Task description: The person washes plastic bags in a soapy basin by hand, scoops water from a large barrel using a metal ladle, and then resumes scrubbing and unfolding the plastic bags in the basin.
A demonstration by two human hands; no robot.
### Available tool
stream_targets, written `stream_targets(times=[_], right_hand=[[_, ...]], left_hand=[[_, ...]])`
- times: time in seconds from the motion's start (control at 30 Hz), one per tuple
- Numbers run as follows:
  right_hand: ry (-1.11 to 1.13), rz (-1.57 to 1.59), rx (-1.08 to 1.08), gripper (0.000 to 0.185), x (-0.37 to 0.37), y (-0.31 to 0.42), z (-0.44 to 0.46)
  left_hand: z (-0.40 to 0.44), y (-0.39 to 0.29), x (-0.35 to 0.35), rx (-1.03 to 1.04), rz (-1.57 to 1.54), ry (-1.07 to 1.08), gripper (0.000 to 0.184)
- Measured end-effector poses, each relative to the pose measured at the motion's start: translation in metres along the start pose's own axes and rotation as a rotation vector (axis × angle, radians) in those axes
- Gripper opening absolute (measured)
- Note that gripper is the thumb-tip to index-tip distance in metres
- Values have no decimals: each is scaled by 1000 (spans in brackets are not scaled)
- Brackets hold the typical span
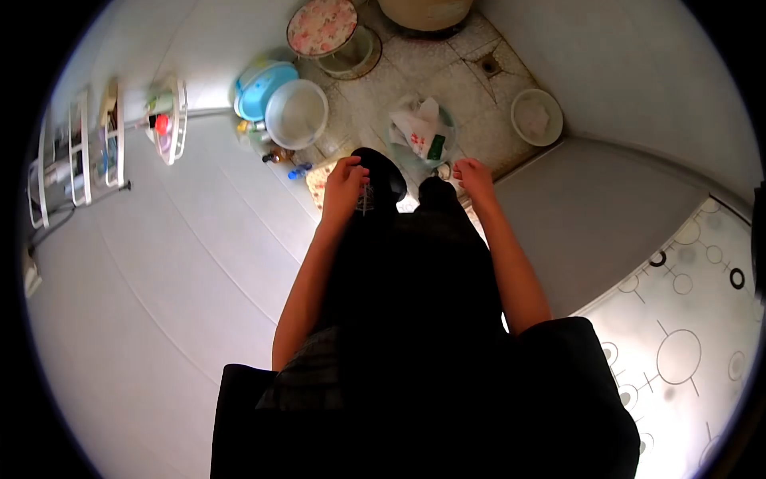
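My left hand (345,190) hovers by my dark-clad left knee, its fingers loosely bent and apart, with nothing visible in them. My right hand (474,176) is raised beside my other leg, fingers half curled and also without anything visible in them. Between and beyond the hands, a translucent greenish basin (396,142) sits on the tiled floor. Inside it lies a white plastic bag (415,128) with red marks and a dark green patch. The basin is nearest to my right hand, but apart from it.
A white tub (297,114) and a blue basin (259,92) stand left. Behind them is a round stool with a floral top (322,28). A small white bin (536,117) stands right, near a floor drain (487,66). Wall racks (171,120) hold bottles at far left.
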State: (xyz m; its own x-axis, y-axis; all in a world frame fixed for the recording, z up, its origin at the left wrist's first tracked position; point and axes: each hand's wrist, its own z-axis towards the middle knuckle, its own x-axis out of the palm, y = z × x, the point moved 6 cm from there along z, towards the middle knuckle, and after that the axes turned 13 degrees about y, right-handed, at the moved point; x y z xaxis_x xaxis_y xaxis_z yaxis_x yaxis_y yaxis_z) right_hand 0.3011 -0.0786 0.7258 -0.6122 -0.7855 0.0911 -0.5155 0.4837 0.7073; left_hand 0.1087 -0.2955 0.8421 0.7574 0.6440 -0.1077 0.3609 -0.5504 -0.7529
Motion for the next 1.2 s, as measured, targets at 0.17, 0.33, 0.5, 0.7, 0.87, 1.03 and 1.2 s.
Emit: stream_targets(times=[0.17,0.33,0.5,0.7,0.87,1.03,1.2], right_hand=[[-18,147,54,25,20,-5,32],[-227,290,156,23,44,-102,80],[-688,-63,17,23,59,-173,189],[-461,-411,332,54,132,-318,338],[-664,-770,101,62,61,-366,456],[-739,-895,41,66,43,-388,483],[-700,-760,27,69,36,-417,510]], left_hand=[[63,-30,5,-62,142,170,30],[155,10,-2,-133,379,473,30],[314,144,5,-99,871,755,31],[457,288,55,345,1377,752,57],[559,376,129,693,1637,595,64],[606,425,146,717,1717,605,77],[644,461,158,587,1658,772,83]])
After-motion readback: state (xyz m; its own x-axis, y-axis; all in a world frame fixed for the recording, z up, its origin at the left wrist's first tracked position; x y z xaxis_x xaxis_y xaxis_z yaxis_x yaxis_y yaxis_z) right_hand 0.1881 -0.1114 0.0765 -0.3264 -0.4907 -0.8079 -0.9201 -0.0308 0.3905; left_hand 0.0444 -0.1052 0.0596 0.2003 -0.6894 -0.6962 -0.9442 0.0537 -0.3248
